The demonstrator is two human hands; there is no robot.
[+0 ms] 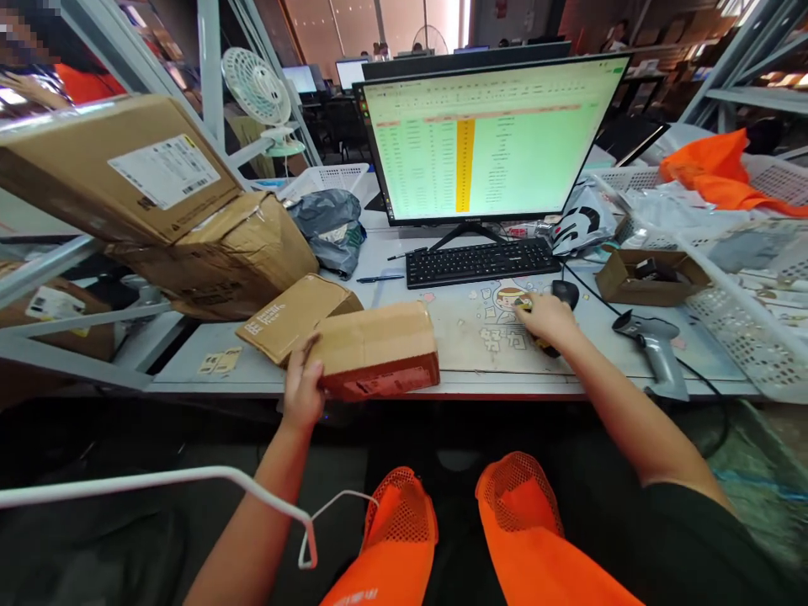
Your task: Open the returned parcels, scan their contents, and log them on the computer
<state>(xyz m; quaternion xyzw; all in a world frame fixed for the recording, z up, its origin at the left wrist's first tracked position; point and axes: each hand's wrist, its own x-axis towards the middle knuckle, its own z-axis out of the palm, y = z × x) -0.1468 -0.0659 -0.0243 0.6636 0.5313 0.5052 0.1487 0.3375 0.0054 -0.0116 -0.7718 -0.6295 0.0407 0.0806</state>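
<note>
My left hand (303, 383) grips the left end of a small brown cardboard box (379, 347) that lies at the front edge of the desk (215, 370). My right hand (548, 318) is closed around a dark object with a yellow bit on the desk mat, just beside the black mouse (566, 291). A flat brown parcel (294, 316) lies behind the box.
A monitor (486, 135) showing a spreadsheet stands behind a black keyboard (481, 261). A grey barcode scanner (655, 349) lies at the right. Large cardboard boxes (157, 194) pile up at the left. White baskets (745, 320) hold packets at the right. A white wire rail (157, 484) crosses below.
</note>
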